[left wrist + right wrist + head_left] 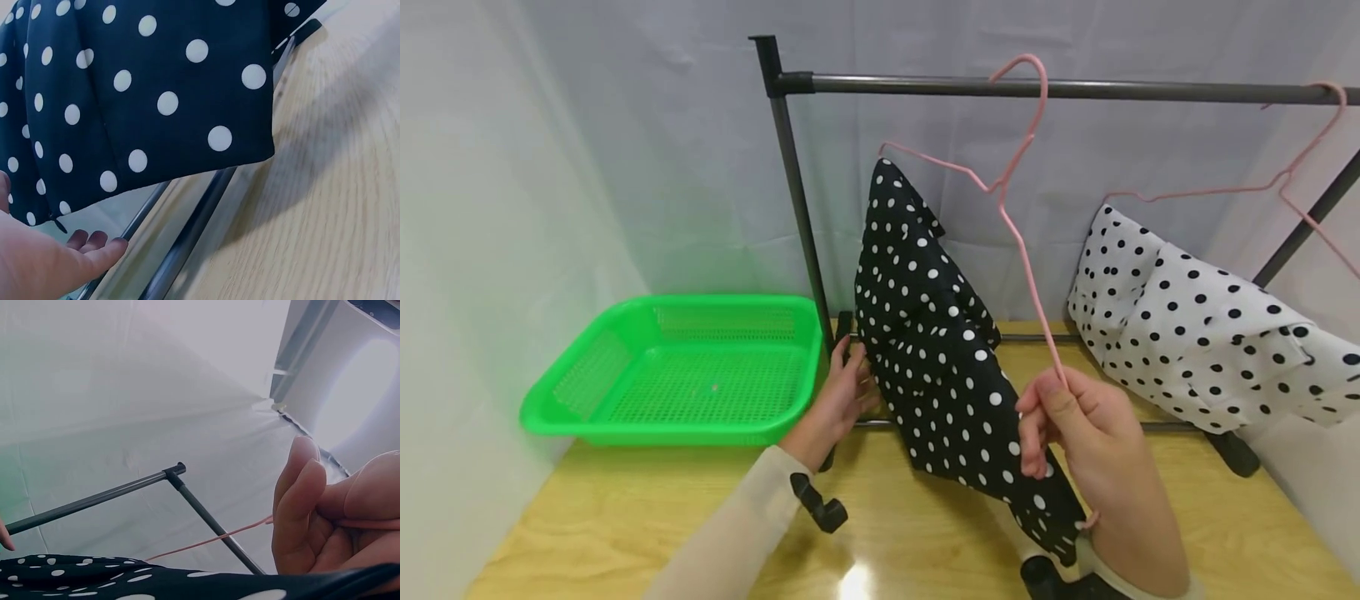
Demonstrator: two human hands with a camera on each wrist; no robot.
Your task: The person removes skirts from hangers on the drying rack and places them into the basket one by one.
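Note:
A black garment with white dots (940,358) (156,81) (94,575) hangs by one shoulder from a pink wire hanger (1015,225) (212,540). The hanger is hooked over the grey rack bar (1075,87) (94,500). My right hand (1047,402) (312,506) pinches the hanger's lower right arm, just right of the cloth. My left hand (850,383) (94,247) reaches with straight fingers to the garment's left lower edge, beside the rack's upright post and above its low rail (187,231). Whether the fingers touch the cloth I cannot tell.
A green mesh basket (685,367) sits on the wooden table (662,500) left of the rack. A white garment with black dots (1195,342) hangs on a second pink hanger (1285,179) at the right. Pale cloth walls stand behind and at both sides.

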